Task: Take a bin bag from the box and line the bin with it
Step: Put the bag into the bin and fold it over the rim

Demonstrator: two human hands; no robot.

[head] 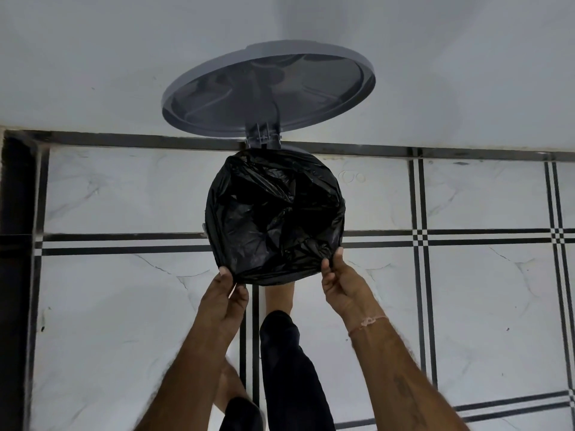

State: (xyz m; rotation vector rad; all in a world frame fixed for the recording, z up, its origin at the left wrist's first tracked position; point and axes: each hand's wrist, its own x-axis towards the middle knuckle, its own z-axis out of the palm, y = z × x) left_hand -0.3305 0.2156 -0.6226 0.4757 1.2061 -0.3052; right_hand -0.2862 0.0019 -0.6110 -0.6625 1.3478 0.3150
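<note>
A black bin bag (273, 219) is spread over the mouth of a round grey bin that stands against the wall, and it hides nearly all of the bin's body. The bin's grey lid (267, 91) stands swung up on its hinge (263, 138) against the wall. My left hand (225, 293) pinches the bag's near-left edge at the rim. My right hand (340, 278) pinches the near-right edge. A bare foot reaches under the bin's near side. No box is in view.
The floor (466, 306) is white marble-look tile with black line borders. A white wall (93, 57) rises behind the bin, and a dark strip runs down the far left. My legs in dark trousers (289, 368) stand just below the bin.
</note>
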